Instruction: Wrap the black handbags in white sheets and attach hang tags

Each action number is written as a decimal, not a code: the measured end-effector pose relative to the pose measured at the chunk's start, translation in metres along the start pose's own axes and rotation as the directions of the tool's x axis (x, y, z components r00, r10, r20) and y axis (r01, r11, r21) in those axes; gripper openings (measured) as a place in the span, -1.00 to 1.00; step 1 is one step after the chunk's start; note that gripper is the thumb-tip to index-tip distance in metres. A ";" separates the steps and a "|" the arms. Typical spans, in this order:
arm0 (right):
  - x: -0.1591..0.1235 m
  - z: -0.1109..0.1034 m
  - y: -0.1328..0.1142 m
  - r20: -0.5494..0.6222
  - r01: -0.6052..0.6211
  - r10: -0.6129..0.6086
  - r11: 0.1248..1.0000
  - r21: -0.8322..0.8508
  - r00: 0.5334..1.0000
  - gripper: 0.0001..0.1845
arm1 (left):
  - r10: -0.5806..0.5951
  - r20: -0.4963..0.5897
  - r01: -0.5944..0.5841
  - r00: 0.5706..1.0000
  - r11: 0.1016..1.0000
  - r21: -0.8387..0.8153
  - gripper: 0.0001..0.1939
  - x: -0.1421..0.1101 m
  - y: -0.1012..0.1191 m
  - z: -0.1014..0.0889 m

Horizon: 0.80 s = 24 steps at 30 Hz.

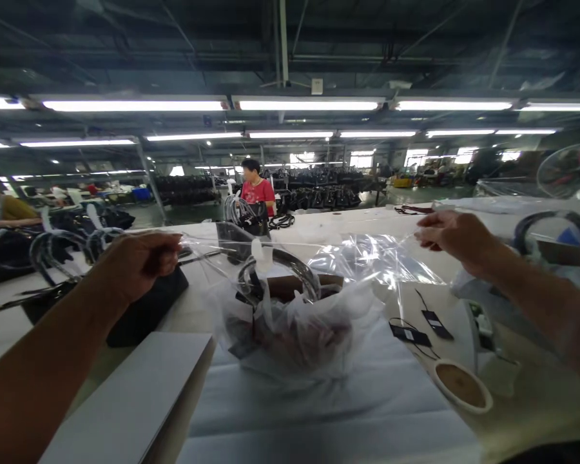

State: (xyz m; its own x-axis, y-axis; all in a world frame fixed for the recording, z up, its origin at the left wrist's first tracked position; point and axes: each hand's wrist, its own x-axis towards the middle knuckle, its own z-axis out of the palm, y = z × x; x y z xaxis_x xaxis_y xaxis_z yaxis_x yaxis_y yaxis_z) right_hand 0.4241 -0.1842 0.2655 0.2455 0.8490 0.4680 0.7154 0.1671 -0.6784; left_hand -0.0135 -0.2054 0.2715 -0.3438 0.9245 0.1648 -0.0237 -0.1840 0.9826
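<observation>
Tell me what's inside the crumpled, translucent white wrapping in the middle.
Glossy black curved handles and a flat brown panel show at the opening of the wrapping; its folds blur what lies lower too much to tell.

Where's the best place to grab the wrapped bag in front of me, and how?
Take the bag by its arched handles, probably best from above, fingers hooked under the arch. They stand up over its top, while loose, pale wrapping bunches around its sides and would likely slide in a side grip.
</observation>
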 end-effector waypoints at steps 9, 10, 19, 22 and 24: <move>-0.026 0.083 -0.091 0.603 0.692 -0.434 0.659 -0.294 0.670 -0.72 | 0.129 -0.001 -0.129 0.992 0.992 0.000 -0.86 -0.006 0.008 0.022; -0.021 0.095 -0.094 0.620 0.684 -0.404 0.661 -0.310 0.672 -0.72 | 0.144 0.008 -0.145 0.989 0.989 0.008 -0.84 -0.007 0.006 0.021; -0.044 0.109 -0.101 -0.023 0.991 -1.000 0.021 -0.133 0.018 -0.74 | 0.156 0.035 -0.160 0.987 0.975 0.155 -0.60 0.001 -0.003 0.007; -0.056 0.116 -0.099 0.095 0.976 -0.995 -0.056 -0.212 -0.036 -0.72 | 0.174 0.067 -0.183 0.982 0.969 0.167 -0.58 0.001 -0.005 0.007; -0.056 0.121 -0.095 0.105 0.933 -0.992 0.030 -0.359 0.072 -0.69 | 0.203 0.085 -0.216 0.976 0.955 0.203 -0.57 -0.001 -0.005 0.008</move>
State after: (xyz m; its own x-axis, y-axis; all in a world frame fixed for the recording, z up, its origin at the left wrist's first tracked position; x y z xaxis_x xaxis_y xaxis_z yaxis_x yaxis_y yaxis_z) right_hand 0.2632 -0.1869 0.2359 -0.7605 -0.0525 0.6472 0.4849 0.6171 0.6197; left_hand -0.0056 -0.2030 0.2670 -0.2603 0.8930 0.3672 0.2419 -0.3079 0.9202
